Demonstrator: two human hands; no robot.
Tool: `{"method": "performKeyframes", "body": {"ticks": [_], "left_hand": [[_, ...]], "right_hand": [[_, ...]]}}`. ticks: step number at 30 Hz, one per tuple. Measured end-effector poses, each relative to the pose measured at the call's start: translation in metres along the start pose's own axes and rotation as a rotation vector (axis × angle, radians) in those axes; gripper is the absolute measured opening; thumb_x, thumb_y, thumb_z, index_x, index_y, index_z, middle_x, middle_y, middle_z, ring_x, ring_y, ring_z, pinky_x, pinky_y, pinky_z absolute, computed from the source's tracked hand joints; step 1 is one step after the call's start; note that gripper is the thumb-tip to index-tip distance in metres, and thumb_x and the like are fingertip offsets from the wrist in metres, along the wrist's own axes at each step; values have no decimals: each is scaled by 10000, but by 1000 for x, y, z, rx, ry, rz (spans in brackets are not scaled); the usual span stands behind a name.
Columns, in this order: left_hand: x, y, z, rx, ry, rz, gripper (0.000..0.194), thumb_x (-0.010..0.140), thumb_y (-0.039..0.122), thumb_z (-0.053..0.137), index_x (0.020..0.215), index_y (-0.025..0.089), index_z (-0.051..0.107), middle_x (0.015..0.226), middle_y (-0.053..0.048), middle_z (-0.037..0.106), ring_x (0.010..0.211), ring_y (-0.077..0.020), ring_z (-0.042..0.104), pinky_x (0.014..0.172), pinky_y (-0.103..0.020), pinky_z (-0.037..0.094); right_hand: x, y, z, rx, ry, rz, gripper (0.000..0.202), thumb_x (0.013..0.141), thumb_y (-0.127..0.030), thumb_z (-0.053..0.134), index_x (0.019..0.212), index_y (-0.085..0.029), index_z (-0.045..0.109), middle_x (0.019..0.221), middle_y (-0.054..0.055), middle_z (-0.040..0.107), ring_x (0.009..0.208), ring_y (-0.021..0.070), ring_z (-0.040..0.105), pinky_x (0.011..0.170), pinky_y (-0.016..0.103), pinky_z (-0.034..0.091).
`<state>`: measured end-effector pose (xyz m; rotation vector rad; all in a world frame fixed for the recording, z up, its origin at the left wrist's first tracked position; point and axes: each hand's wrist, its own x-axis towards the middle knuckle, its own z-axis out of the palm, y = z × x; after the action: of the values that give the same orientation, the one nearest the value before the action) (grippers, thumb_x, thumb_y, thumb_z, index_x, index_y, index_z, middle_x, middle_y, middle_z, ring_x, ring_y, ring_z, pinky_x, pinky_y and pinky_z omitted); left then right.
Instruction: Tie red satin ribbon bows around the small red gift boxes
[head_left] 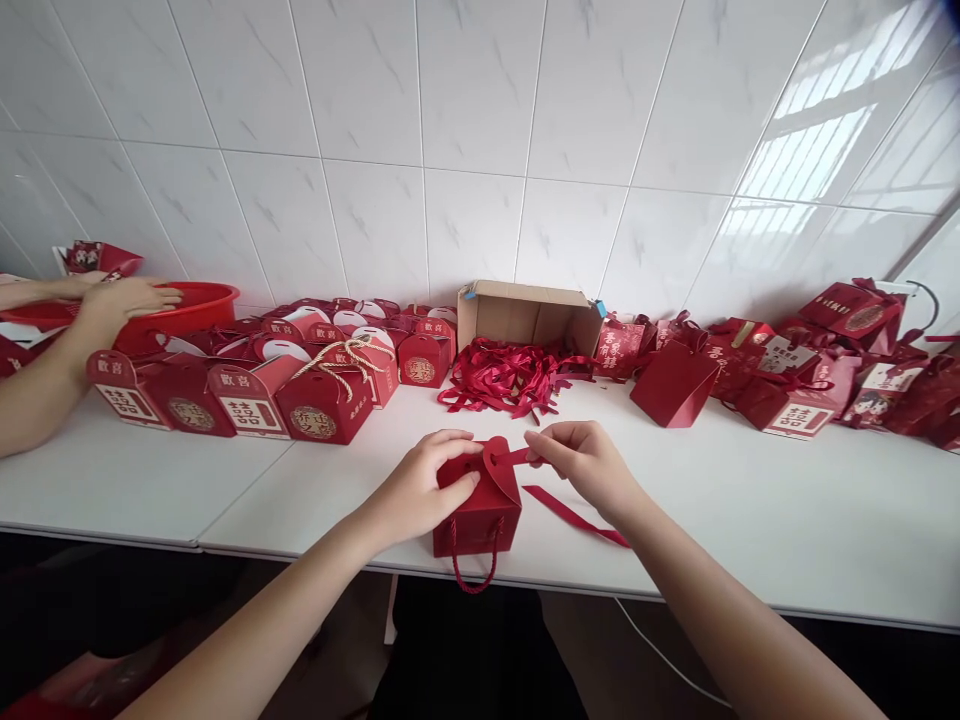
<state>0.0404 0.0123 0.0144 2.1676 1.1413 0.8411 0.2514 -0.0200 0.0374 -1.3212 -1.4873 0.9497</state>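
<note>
A small red gift box [480, 525] stands near the table's front edge, its twisted cord handle [474, 585] drooping over that edge. Across its top and left side lies my left hand [427, 487], gripping it with the thumb on the top flap. My right hand [581, 462] pinches a red ribbon [519, 457] just right of the box. That ribbon runs to a hole in the rounded flap. A loose ribbon tail [574, 515] lies on the table below my right hand. Part of the box top is hidden by my left fingers.
Behind the box, a cardboard carton [534, 315] lies on its side, with a heap of red ribbons [510, 378] spilling out. Rows of red boxes [255, 395] stand left, finished-looking ribboned boxes [802, 385] right. Another person's hand [127, 300] is over a red basin [191, 312].
</note>
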Motion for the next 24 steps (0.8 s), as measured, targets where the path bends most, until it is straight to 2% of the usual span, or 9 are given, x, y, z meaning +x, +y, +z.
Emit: {"method": "performKeyframes", "body": {"ticks": [4, 12, 16, 18, 21, 24], "left_hand": [[6, 3, 0, -37, 2, -25, 304, 799, 393, 568, 1031, 244, 696, 1253, -71, 583, 1184, -281, 534, 1039, -445, 424], [16, 2, 1, -146, 44, -80, 221, 792, 407, 566, 734, 220, 669, 1195, -65, 620, 1112, -277, 574, 1010, -448, 431], [20, 12, -7, -127, 88, -48, 167, 787, 350, 551, 703, 227, 625, 1199, -42, 610, 1196, -274, 515, 1019, -417, 411], [23, 19, -14, -136, 105, -4, 157, 790, 340, 542, 712, 225, 616, 1177, -38, 612, 1200, -264, 509, 1011, -397, 413], [21, 27, -22, -169, 147, 66, 149, 812, 338, 520, 781, 219, 605, 1144, -35, 615, 1151, -242, 540, 994, -377, 419], [10, 26, -24, -112, 183, 67, 177, 823, 338, 519, 954, 235, 578, 1129, -38, 612, 1112, -233, 554, 986, -392, 419]], "right_hand": [[2, 1, 3, -34, -12, -9, 370, 790, -469, 589, 594, -160, 643, 617, 35, 629, 540, 123, 473, 505, 259, 323], [9, 8, 9, -124, -70, -37, 371, 822, -475, 540, 631, -166, 618, 673, 41, 636, 631, 154, 530, 578, 275, 389], [12, 5, 12, -195, -46, -187, 287, 823, -466, 566, 929, -207, 628, 1030, 56, 639, 994, 207, 558, 815, 321, 435], [16, -1, 15, -166, -126, -237, 283, 837, -433, 566, 1034, -237, 615, 1183, 47, 597, 1116, 203, 519, 925, 338, 399], [24, -13, 18, -96, -242, -264, 208, 851, -399, 564, 884, -211, 648, 1167, 46, 612, 1100, 197, 542, 966, 339, 373], [28, -28, 12, -4, -189, -327, 231, 845, -394, 579, 755, -185, 619, 1007, 42, 647, 982, 184, 581, 894, 320, 409]]}}
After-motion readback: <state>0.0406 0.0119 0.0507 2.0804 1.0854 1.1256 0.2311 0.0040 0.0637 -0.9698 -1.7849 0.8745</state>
